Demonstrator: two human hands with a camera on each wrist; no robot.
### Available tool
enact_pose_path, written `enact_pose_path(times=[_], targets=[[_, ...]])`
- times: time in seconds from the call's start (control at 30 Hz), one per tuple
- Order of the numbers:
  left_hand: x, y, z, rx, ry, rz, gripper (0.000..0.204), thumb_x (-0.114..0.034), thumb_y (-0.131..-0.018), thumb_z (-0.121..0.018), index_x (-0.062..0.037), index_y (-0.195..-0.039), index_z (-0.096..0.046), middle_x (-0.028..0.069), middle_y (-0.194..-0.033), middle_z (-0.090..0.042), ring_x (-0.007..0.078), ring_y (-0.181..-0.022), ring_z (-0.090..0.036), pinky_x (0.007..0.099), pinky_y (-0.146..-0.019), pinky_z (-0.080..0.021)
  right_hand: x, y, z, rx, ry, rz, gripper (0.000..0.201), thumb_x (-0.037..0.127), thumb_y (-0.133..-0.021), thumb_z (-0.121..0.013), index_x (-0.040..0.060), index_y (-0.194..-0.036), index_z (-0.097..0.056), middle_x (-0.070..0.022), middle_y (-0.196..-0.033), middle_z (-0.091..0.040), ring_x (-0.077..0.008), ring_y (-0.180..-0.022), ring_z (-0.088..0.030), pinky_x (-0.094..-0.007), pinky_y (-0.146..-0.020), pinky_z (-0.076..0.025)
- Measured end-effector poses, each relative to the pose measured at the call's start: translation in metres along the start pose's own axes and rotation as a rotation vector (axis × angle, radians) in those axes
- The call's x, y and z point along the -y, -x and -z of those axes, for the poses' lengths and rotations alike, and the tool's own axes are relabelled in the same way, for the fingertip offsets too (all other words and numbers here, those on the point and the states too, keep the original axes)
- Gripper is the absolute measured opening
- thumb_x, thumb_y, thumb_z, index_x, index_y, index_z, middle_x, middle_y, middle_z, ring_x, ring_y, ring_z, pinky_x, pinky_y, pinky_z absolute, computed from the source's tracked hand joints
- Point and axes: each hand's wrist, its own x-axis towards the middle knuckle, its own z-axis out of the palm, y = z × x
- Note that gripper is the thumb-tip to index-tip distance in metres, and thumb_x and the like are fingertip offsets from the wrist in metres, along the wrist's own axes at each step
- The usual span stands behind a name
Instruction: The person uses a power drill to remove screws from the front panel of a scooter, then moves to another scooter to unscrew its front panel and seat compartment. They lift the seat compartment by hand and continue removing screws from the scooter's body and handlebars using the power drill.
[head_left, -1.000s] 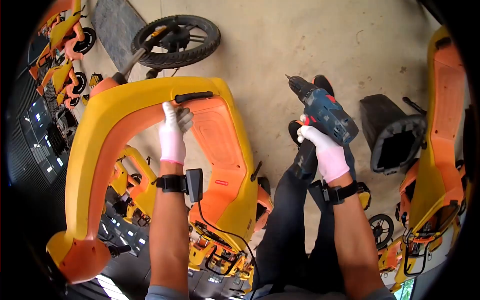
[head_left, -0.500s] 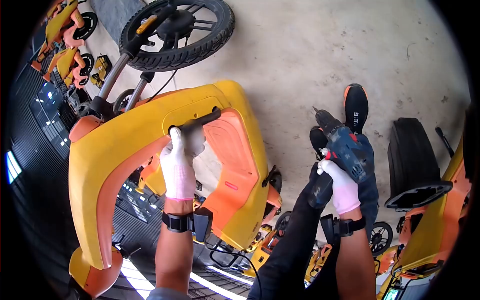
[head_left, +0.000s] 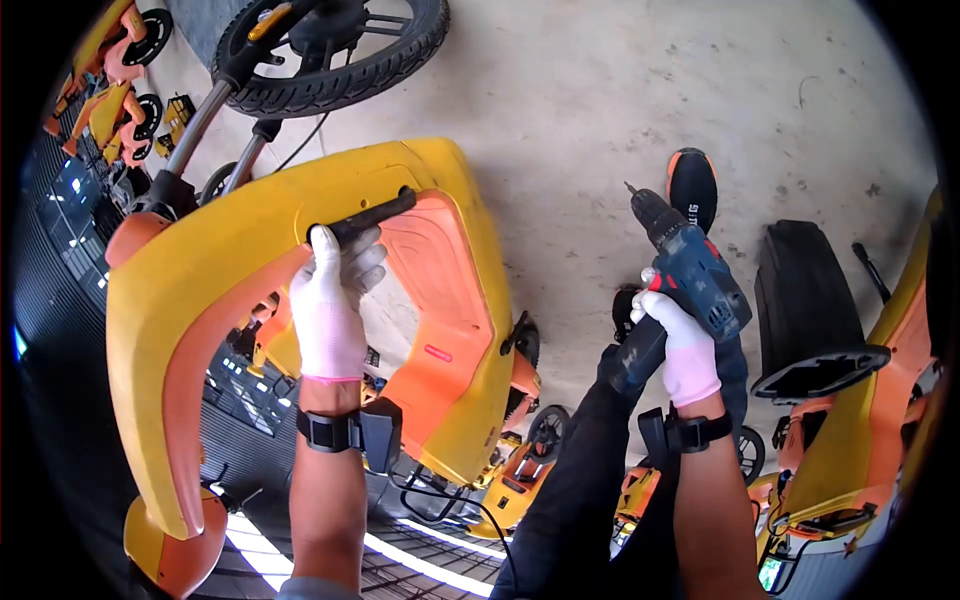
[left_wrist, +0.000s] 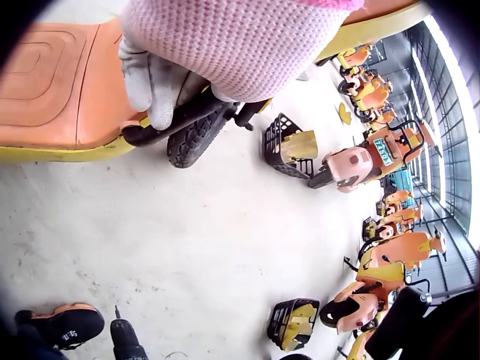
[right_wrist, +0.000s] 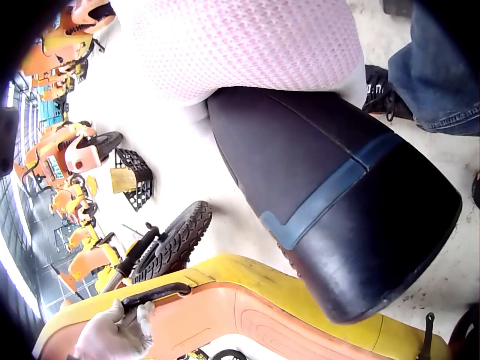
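The left hand, in a white and pink glove, grips the left end of a black handle on the yellow and orange scooter body. In the left wrist view its fingers curl over the black bar. The right hand holds a blue and black cordless drill by its grip, the bit pointing up and left, away from the scooter. The drill's black base fills much of the right wrist view.
A spoked wheel and fork stand at the upper left. On the right are a black bin-like part and another scooter. The person's shoe is on the floor beyond the drill. More scooters stand in rows, with baskets.
The head view has shifted, with the wheel larger. The left thumb stays at the handle, now slanted more steeply in view. The right hand still holds the drill; a foot beyond it has moved.
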Motion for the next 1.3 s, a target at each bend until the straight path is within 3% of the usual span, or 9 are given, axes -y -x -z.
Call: enact_pose_path(times=[0.27,0.37,0.4,0.63,0.67,0.83,1.13,1.2,1.3], targets=[[0.022,-0.031,0.019,0.183,0.070,-0.109,0.053,-0.045,-0.102,-0.054,0.0037,-0.123,-0.058,0.0157,-0.108,-0.071,0.0214,-0.091,-0.070,0.0303,-0.078,-0.054,-0.053,0.008,0.025,0.075,-0.051,0.071,0.025,0.002,-0.088,-0.065,0.0003,-0.112,-0.064,-0.0068,-0.091,-0.065,-0.0158,-0.078,-0.063,-0.0269,-0.071,-0.051],[0.053,0.004,0.043,0.317,0.180,-0.174,0.059,-0.045,-0.100,-0.056,0.0094,-0.124,-0.056,0.0200,-0.121,-0.065,0.0248,-0.107,-0.066,0.0329,-0.091,-0.051,-0.085,0.013,0.051,0.121,0.036,0.167,0.024,0.004,-0.089,-0.064,-0.0002,-0.113,-0.063,-0.0070,-0.091,-0.065,-0.0159,-0.081,-0.064,-0.0261,-0.074,-0.052],[0.091,0.065,0.079,0.254,0.066,-0.308,0.054,-0.039,-0.101,-0.056,0.0102,-0.123,-0.058,0.0190,-0.120,-0.066,0.0232,-0.106,-0.066,0.0321,-0.091,-0.050,-0.117,0.028,0.068,0.148,0.029,0.168,0.025,0.005,-0.090,-0.064,-0.0004,-0.114,-0.063,-0.0071,-0.092,-0.065,-0.0160,-0.082,-0.064,-0.0261,-0.075,-0.052],[0.288,0.243,0.234,-0.250,-0.379,-0.238,0.044,-0.027,-0.102,-0.053,0.0082,-0.128,-0.057,0.0176,-0.127,-0.062,0.0219,-0.118,-0.060,0.0329,-0.100,-0.046,-0.214,0.101,0.099,0.216,0.076,0.129,0.029,0.009,-0.091,-0.062,-0.0002,-0.118,-0.058,-0.0066,-0.088,-0.061,-0.0159,-0.078,-0.062,-0.0292,-0.074,-0.052],[0.249,0.190,0.238,-0.263,-0.523,-0.213,0.046,-0.028,-0.103,-0.052,0.0079,-0.131,-0.054,0.0190,-0.131,-0.060,0.0234,-0.122,-0.058,0.0345,-0.103,-0.044,-0.156,0.078,0.028,0.223,0.105,0.124,0.029,0.009,-0.091,-0.062,-0.0013,-0.118,-0.058,-0.0065,-0.087,-0.061,-0.0155,-0.078,-0.061,-0.0295,-0.074,-0.051],[0.339,0.233,0.226,-0.042,-0.533,0.005,0.063,-0.036,-0.102,-0.052,0.0083,-0.144,-0.036,0.0270,-0.137,-0.054,0.0317,-0.127,-0.054,0.0379,-0.107,-0.041,-0.189,0.114,0.032,0.369,0.159,0.076,0.028,0.006,-0.089,-0.062,-0.0018,-0.116,-0.058,-0.0063,-0.088,-0.061,-0.0148,-0.078,-0.060,-0.0296,-0.077,-0.050],[0.404,0.237,0.216,-0.283,-0.549,-0.332,0.053,-0.032,-0.104,-0.045,0.0064,-0.140,-0.044,0.0269,-0.131,-0.059,0.0370,-0.119,-0.059,0.0397,-0.103,-0.044,-0.297,0.165,0.082,0.657,0.521,0.238,0.031,0.004,-0.087,-0.069,0.0021,-0.117,-0.063,-0.0039,-0.105,-0.066,-0.0131,-0.092,-0.063,-0.0294,-0.079,-0.052],[0.401,0.234,0.213,-0.287,-0.481,-0.402,0.047,-0.032,-0.105,-0.042,0.0040,-0.134,-0.051,0.0269,-0.117,-0.065,0.0391,-0.106,-0.064,0.0425,-0.093,-0.048,-0.321,0.161,0.094,0.662,0.567,0.128,0.030,0.009,-0.089,-0.071,0.0014,-0.116,-0.063,-0.0036,-0.099,-0.067,-0.0118,-0.081,-0.063,-0.0277,-0.075,-0.051],[0.401,0.231,0.208,-0.331,-0.424,-0.443,0.045,-0.033,-0.105,-0.040,0.0055,-0.123,-0.055,0.0203,-0.106,-0.067,0.0278,-0.094,-0.061,0.0368,-0.088,-0.046,-0.369,0.167,0.108,0.616,0.394,-0.042,0.029,0.009,-0.088,-0.071,0.0014,-0.115,-0.065,-0.0055,-0.099,-0.068,-0.0123,-0.076,-0.063,-0.0286,-0.071,-0.052]])
